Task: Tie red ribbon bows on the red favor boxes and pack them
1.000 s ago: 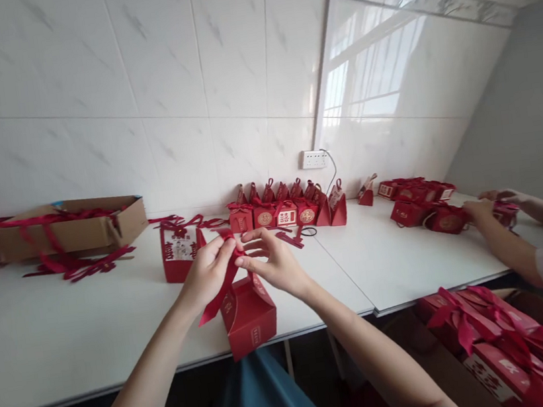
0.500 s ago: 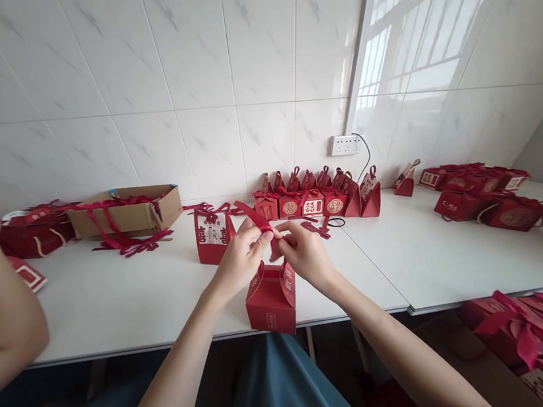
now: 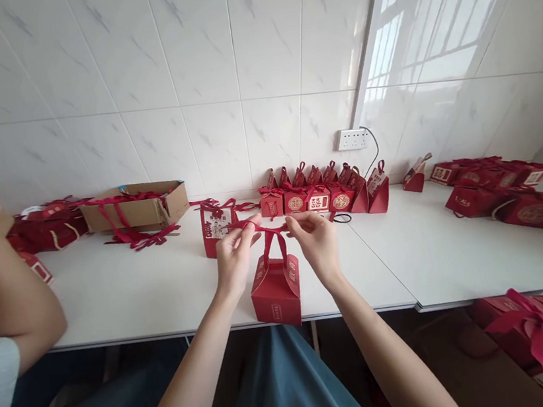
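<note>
In the head view, the left hand (image 3: 235, 259) and right hand (image 3: 315, 241) each have a pinching grip on a narrow red fabric ribbon (image 3: 267, 243), above a red, boxy cardboard carton (image 3: 276, 294) at the front edge of the white, flat worktop (image 3: 138, 294).

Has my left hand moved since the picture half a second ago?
Yes. Against the wall socket, your left hand has shifted left, away from the right hand, with red ribbon stretched between them.
</note>
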`<state>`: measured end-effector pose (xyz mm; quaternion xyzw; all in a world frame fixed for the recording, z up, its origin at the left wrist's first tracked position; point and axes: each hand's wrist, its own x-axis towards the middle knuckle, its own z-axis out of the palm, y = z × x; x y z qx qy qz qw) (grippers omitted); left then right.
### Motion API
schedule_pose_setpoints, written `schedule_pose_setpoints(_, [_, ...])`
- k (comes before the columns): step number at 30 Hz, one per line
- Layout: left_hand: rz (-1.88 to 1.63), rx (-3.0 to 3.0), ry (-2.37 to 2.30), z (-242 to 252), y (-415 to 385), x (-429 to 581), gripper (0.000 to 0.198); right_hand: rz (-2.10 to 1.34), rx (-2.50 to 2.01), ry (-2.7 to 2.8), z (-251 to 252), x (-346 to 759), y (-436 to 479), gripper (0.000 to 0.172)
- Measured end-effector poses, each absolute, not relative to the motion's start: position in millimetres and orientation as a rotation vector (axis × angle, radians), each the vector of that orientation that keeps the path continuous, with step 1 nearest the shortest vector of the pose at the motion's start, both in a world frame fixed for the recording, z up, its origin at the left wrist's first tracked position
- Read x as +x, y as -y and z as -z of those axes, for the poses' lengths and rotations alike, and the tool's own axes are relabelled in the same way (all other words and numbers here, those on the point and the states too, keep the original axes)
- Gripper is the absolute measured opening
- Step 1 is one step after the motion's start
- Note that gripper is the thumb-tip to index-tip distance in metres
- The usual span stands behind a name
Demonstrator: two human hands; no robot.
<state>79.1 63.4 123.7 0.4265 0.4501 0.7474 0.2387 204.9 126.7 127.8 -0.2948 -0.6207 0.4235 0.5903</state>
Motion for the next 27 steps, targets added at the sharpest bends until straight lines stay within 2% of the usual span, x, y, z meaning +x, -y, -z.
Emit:
schedule_pose_setpoints(6, [-2.141,0.896,-1.233,-99.7,-54.4,69.0,0.022,-0.76,-0.895,1.407,-100.2,240.1,-117.7,0.023])
schedule_pose_setpoints(14, [-2.233,0.569,-1.233,-73.3,-46.0,62.5,0.026,-0.44,-1.034,1.477,-81.4,267.1,-110.5,0.021])
schedule_pose_setpoints(23, [-2.108,0.653,-1.406,-57.1,-30.8,59.9,0.053,-0.691,-1.189,1.471,-72.1,310.3,-117.3,0.032])
schedule_pose_setpoints(27, [-1.978,0.806,-1.594,-40.2,-25.5,44.9,0.057,-0.805,-1.321,1.547,-56.9,333.2,-117.5,0.04])
